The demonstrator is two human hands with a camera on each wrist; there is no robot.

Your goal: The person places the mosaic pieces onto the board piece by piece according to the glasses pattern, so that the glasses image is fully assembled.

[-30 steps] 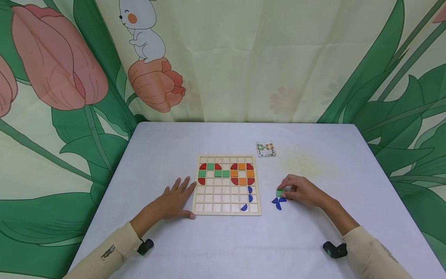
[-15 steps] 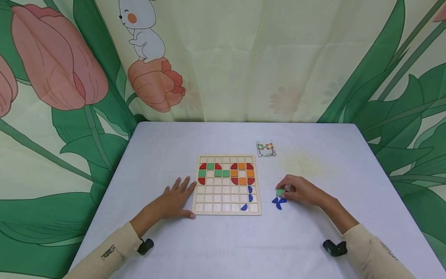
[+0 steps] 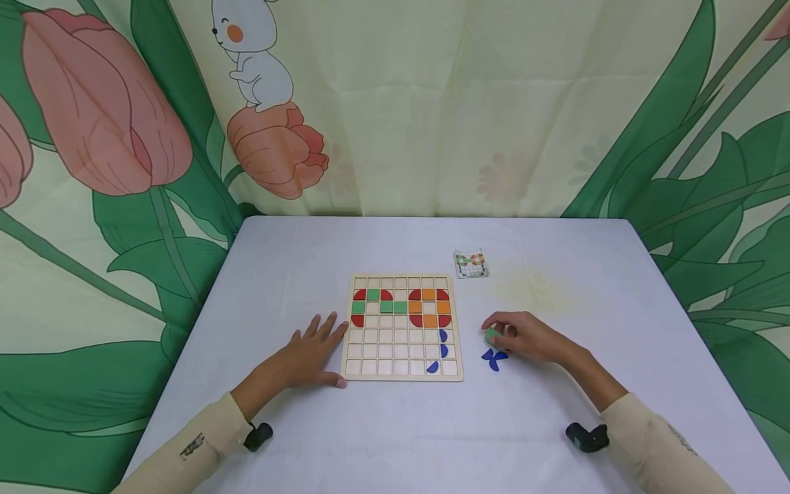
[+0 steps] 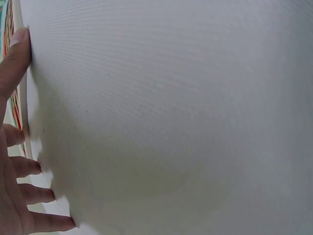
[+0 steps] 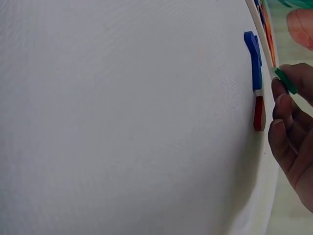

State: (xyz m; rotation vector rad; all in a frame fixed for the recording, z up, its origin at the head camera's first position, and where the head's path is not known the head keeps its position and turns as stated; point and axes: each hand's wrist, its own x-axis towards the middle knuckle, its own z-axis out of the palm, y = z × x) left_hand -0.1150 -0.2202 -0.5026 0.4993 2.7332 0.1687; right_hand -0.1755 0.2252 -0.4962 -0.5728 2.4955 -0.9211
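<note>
In the head view, a wooden grid board [image 3: 385,350] lies on the table. My left hand [image 3: 307,355] rests at its left edge with the fingers spread. Off the board's right side, my right hand [image 3: 527,336] pinches a green square tile [image 3: 491,335] between thumb and fingers. The right wrist view has that tile tilted above the table. Several blue rounded pieces [image 3: 494,365] lie just below it. A red piece [image 5: 258,113] beside them shows only in the right wrist view. Red, green and orange pieces fill cells in the board's upper rows.
Three blue pieces [image 3: 444,350] lie in cells at the board's lower right. A small pattern card [image 3: 471,263] sits beyond the board's upper right corner. White cloth [image 3: 395,439] covers the table, and a printed curtain [image 3: 432,137] hangs behind it.
My right hand has shifted slightly left with the green tile, which now looks tilted and lifted off the blue pieces. The left hand and the board have stayed put.
</note>
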